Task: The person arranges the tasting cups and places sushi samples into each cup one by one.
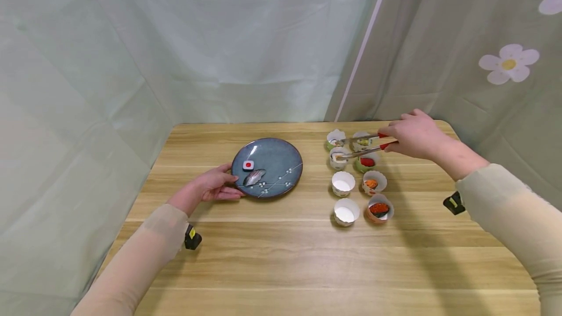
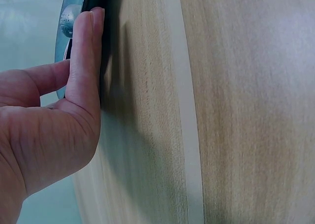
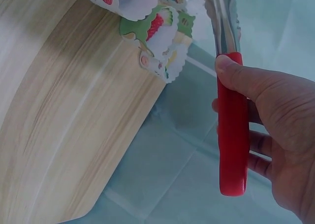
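My left hand [image 1: 218,184] grips the near-left rim of a round blue-grey plate [image 1: 281,160], thumb on top and fingers at its underside in the left wrist view. On the plate are a white-rimmed roll [image 1: 248,165] with a red centre and a silvery sushi piece [image 1: 254,177]. My right hand [image 1: 414,133] holds metal tongs [image 3: 233,125] by their red handles. The tongs' arms are spread, with the nearer tip at a pale sushi piece [image 1: 339,158] in a paper cup [image 1: 340,166]; I cannot tell whether they pinch it.
Several paper cups stand in two columns right of the plate. Those on the right hold a yellow-green piece [image 1: 363,142], a red piece [image 1: 368,162], an orange piece [image 1: 371,183] and red roe sushi [image 1: 379,209]. Two white cups [image 1: 343,189] show bare insides. Curtains [image 1: 263,62] border the table [image 1: 285,267].
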`<state>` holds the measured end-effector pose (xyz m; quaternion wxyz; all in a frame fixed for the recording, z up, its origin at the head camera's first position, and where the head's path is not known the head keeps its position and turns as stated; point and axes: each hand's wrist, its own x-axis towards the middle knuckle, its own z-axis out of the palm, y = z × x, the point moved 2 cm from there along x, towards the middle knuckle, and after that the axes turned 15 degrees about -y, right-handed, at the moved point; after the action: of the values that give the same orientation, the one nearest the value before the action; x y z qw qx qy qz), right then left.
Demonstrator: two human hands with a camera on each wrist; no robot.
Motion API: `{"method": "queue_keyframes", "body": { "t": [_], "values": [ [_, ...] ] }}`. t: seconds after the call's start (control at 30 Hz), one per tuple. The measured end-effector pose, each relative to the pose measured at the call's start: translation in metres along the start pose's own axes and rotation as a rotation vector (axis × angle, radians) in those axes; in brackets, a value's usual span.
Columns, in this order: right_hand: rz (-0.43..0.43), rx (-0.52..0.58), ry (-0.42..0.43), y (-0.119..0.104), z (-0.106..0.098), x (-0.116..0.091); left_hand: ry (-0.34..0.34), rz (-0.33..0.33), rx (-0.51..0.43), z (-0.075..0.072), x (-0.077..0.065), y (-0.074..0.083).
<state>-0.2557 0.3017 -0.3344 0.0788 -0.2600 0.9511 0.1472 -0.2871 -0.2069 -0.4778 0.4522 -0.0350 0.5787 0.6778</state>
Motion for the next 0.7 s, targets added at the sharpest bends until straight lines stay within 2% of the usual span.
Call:
{"method": "queue_keyframes", "body": {
  "t": [0.7],
  "values": [
    [-0.029,-0.001,0.027,-0.008,-0.004,0.012,-0.011,0.009,-0.002,0.001,0.000,0.000]
  ]
}}
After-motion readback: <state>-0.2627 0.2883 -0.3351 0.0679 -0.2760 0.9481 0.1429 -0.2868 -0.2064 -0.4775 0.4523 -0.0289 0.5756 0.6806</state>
